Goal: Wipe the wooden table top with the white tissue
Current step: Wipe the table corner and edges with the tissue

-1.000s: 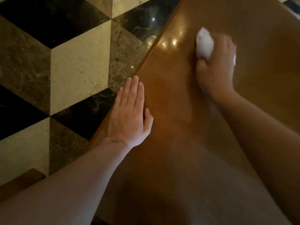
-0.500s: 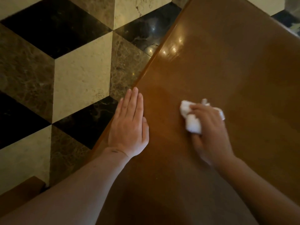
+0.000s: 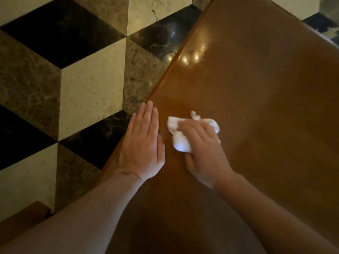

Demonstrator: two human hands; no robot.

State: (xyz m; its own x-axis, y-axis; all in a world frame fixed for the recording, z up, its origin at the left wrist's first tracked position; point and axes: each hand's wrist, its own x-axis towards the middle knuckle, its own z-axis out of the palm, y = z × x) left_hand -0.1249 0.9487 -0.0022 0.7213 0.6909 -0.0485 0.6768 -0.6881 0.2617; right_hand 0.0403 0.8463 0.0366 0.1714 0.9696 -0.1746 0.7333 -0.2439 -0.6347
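Note:
A glossy brown wooden table top (image 3: 256, 92) fills the right half of the view, its left edge running diagonally. My right hand (image 3: 203, 153) presses a crumpled white tissue (image 3: 178, 138) onto the wood, fingers curled over it, bits of tissue showing on both sides of the fingers. My left hand (image 3: 143, 143) lies flat on the table's left edge, palm down, fingers straight and together, holding nothing. The tissue sits just right of my left hand, a narrow strip of wood between them.
Left of the table is a marble floor (image 3: 88, 88) in a cube pattern of black, cream and brown tiles. A brown wooden piece (image 3: 22, 219) shows at the bottom left. Light spots glint on the table near its far left edge (image 3: 192, 57).
My right hand has drawn the tissue from the far part of the table towards me and then left, close to my left hand. My left hand has stayed flat on the edge.

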